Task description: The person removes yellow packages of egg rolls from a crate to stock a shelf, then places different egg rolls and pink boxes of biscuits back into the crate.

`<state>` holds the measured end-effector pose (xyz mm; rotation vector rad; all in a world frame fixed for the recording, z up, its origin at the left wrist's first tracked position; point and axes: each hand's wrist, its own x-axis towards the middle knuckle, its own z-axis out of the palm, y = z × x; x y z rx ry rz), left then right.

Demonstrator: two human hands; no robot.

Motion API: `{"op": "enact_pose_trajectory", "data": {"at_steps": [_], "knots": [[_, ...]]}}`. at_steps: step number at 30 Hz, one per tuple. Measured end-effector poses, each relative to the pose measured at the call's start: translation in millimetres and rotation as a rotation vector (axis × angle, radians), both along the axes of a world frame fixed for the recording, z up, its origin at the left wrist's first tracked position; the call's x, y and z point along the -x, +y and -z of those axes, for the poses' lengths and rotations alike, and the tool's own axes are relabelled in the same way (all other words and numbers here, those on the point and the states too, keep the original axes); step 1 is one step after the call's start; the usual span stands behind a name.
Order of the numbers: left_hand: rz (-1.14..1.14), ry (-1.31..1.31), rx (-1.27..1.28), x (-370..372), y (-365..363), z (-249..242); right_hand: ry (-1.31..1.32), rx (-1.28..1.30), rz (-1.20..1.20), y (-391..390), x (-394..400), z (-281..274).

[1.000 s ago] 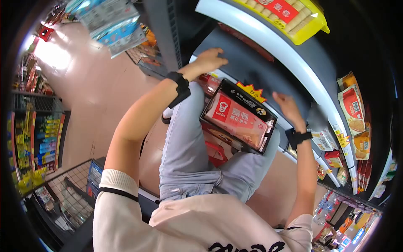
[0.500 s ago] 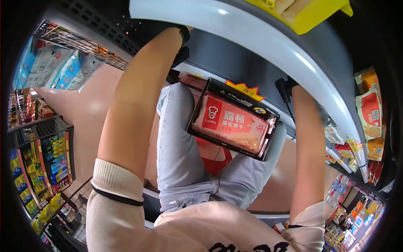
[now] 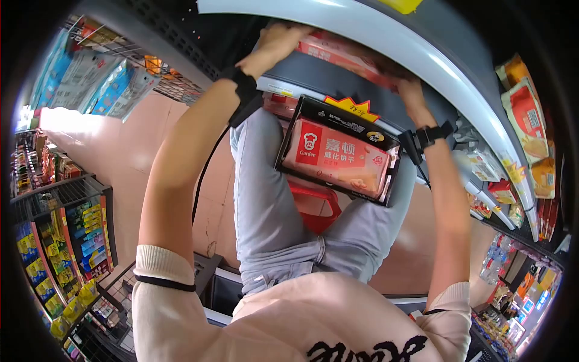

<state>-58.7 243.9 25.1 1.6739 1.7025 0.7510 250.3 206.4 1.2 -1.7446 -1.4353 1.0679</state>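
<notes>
A pink-red wafer biscuit pack (image 3: pixel 347 57) lies along the dark shelf, partly covered by the pale edge of the shelf above. My left hand (image 3: pixel 282 43) grips its left end, with the fingertips partly hidden. At the opposite end my right hand (image 3: pixel 412 95) is closed on the pack, its fingers mostly under the upper shelf edge. On my thighs rests a tilted black display carton (image 3: pixel 306 108) with a red-and-pink Garden wafer biscuit pack (image 3: pixel 341 157) in it. Black straps with devices sit on both wrists.
A yellow starburst price tag (image 3: pixel 351 110) stands behind the carton on the shelf's front edge. The curved pale shelf edge (image 3: pixel 422 54) overhangs my hands. A red basket-like object (image 3: pixel 319 208) is between my legs. Snack bags (image 3: pixel 531 120) hang at right, and product racks (image 3: pixel 66 241) stand at left.
Both hands have come out from deep under the upper shelf toward me, and a wafer biscuit pack now shows between them. The carton on my lap has shifted slightly in view.
</notes>
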Motion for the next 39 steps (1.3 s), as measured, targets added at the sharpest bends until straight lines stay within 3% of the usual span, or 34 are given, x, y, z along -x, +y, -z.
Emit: {"op": "enact_pose_trajectory", "data": {"at_steps": [1,5,7,16,22,25,27,29,33,36,38,39], "knots": [[0.113,-0.042,-0.058,1.8,-13.7,-2.1,0.000,-0.010,0.001,-16.3,2.5,-8.5],[0.116,-0.082,-0.134,-1.7,-84.8,-16.3,0.074,-0.051,0.024,-80.3,-5.1,-29.2],[0.267,-0.152,-0.195,2.4,-118.0,-22.2,0.148,-0.001,0.016,-108.6,-13.7,-37.1],[0.201,-0.157,-0.321,8.9,-230.6,-32.4,0.086,-0.163,0.035,-206.0,-14.2,-66.8],[0.270,-0.069,-0.197,14.6,-245.0,13.6,0.159,-0.054,-0.044,-231.4,-15.5,-1.1],[0.319,0.004,-0.164,12.8,-247.6,23.8,0.016,-0.038,-0.140,-244.0,-3.1,9.0],[0.337,0.073,-0.193,11.5,-248.8,27.3,-0.545,-0.002,-0.312,-246.7,3.7,-9.1],[0.404,0.237,-0.209,12.6,-246.1,26.5,-0.565,0.018,-0.318,-253.4,13.1,-25.9],[0.442,0.317,-0.228,10.8,-242.9,20.6,-0.548,0.017,-0.343,-253.9,6.9,-25.4],[0.455,0.319,-0.022,11.9,-224.2,13.1,-0.509,-0.024,-0.307,-238.4,-7.7,-18.9],[0.224,0.046,0.019,14.0,-201.6,25.9,-0.468,-0.135,-0.180,-225.1,-15.9,-13.5],[0.226,0.045,0.016,14.2,-190.8,35.1,-0.469,-0.137,-0.178,-215.7,-22.3,-4.9]]}}
